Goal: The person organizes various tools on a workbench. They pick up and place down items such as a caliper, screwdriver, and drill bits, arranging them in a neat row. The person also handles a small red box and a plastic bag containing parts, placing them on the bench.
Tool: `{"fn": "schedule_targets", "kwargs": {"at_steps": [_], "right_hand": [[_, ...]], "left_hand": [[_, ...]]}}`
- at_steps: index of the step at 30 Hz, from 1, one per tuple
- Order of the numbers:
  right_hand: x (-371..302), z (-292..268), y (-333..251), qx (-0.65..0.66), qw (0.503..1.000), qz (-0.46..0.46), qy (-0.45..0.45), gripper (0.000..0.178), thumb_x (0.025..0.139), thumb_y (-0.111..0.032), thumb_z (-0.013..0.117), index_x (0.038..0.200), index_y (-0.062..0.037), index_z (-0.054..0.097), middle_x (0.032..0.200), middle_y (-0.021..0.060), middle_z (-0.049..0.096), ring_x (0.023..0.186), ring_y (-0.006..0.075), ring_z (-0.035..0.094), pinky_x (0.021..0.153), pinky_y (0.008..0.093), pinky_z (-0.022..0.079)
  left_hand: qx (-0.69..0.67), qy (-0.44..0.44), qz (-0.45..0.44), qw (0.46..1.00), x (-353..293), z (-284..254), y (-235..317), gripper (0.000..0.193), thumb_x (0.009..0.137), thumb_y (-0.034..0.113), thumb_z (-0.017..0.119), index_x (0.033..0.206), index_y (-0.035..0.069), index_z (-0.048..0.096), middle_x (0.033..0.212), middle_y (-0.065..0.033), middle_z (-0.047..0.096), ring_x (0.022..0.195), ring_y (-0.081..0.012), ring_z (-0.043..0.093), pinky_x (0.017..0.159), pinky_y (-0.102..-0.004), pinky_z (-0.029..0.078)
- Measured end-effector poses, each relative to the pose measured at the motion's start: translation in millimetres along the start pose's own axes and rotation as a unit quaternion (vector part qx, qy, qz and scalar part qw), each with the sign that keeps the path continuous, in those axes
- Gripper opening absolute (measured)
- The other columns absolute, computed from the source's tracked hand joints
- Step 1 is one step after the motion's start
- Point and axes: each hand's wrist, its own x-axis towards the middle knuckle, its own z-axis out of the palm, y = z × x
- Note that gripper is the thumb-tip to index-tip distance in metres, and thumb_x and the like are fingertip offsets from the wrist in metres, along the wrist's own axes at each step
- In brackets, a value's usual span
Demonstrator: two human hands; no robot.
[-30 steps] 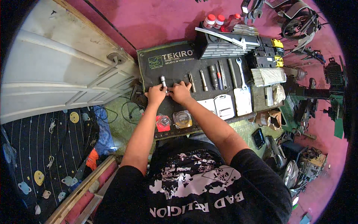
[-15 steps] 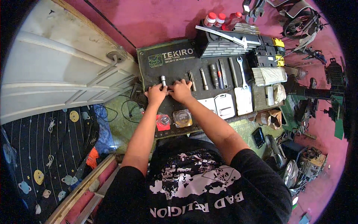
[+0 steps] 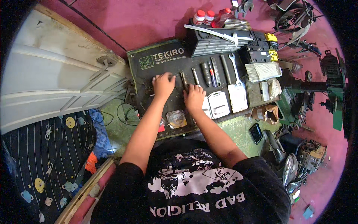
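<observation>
Black fabric mat [image 3: 141, 80], head view: the left hand [image 3: 163, 86] is curled, its contents unclear; the right hand [image 3: 194, 98] lies over the near ends of a grey-bronze, spiral-fluted metal drill bit [image 3: 184, 77] and a slim silver steel bar [image 3: 195, 75], grip indeterminable. A sideways nudge could roll the round bit. Since the earlier frame, the right hand has moved rightward; the silver cylindrical socket is hidden.
</observation>
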Motion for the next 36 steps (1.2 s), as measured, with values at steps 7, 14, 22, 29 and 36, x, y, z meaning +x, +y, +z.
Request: {"fn": "schedule_targets", "kwargs": {"at_steps": [7, 14, 22, 29, 36], "right_hand": [[12.3, 15.4, -0.5, 0.057, 0.997, 0.043, -0.035, 0.029, 0.083, -0.024, 0.076, 0.101, -0.0023, 0.069, 0.106, 0.0155, 0.071, 0.107, 0.035, 0.064, 0.091, 0.0473, 0.051], [16.6, 13.2, -17.0, 0.09, 0.994, 0.043, -0.05, 0.024, 0.079, -0.018, 0.078, 0.093, 0.0002, 0.069, 0.1, 0.0183, 0.071, 0.099, 0.0362, 0.066, 0.089, 0.0451, 0.054], [11.6, 21.2, -40.1, 0.115, 0.992, 0.022, -0.043, 0.024, 0.078, -0.016, 0.079, 0.091, 0.0014, 0.068, 0.099, 0.0199, 0.07, 0.096, 0.0385, 0.065, 0.087, 0.0466, 0.054], [7.6, 27.7, -43.2, 0.133, 0.99, 0.033, -0.044, 0.026, 0.079, -0.016, 0.079, 0.092, 0.0021, 0.067, 0.099, 0.0202, 0.07, 0.097, 0.0392, 0.064, 0.088, 0.0471, 0.054], [7.3, 30.7, -42.6, 0.121, 0.992, 0.019, -0.042, 0.028, 0.079, -0.018, 0.08, 0.094, 0.0023, 0.066, 0.101, 0.0205, 0.07, 0.098, 0.0392, 0.064, 0.089, 0.0471, 0.053]], "left_hand": [[0.075, -0.19, -0.154, 0.967, 44.1, 42.6, 32.5, 0.055, 0.081, 0.054, 0.079, 0.104, 0.005, 0.077, 0.11, -0.0196, 0.076, 0.109, -0.0382, 0.071, 0.102, -0.057, 0.045], [0.09, -0.155, -0.175, 0.968, 37.7, 39.3, 33.2, 0.049, 0.083, 0.05, 0.078, 0.102, 0.005, 0.078, 0.109, -0.02, 0.075, 0.109, -0.0388, 0.071, 0.104, -0.0584, 0.044], [0.11, -0.122, -0.154, 0.974, 29.5, 20.7, 5.2, 0.042, 0.084, 0.05, 0.074, 0.088, 0.009, 0.08, 0.094, -0.018, 0.077, 0.096, -0.0391, 0.073, 0.09, -0.0527, 0.053], [0.116, -0.108, -0.155, 0.975, 22.1, 18.7, 5.2, 0.042, 0.086, 0.049, 0.074, 0.089, 0.008, 0.08, 0.096, -0.018, 0.077, 0.095, -0.0398, 0.072, 0.097, -0.0559, 0.047], [0.125, -0.113, -0.152, 0.974, 22.0, 21.4, 3.4, 0.043, 0.086, 0.048, 0.075, 0.092, 0.006, 0.079, 0.095, -0.0195, 0.076, 0.095, -0.0373, 0.072, 0.1, -0.0528, 0.042]]}}
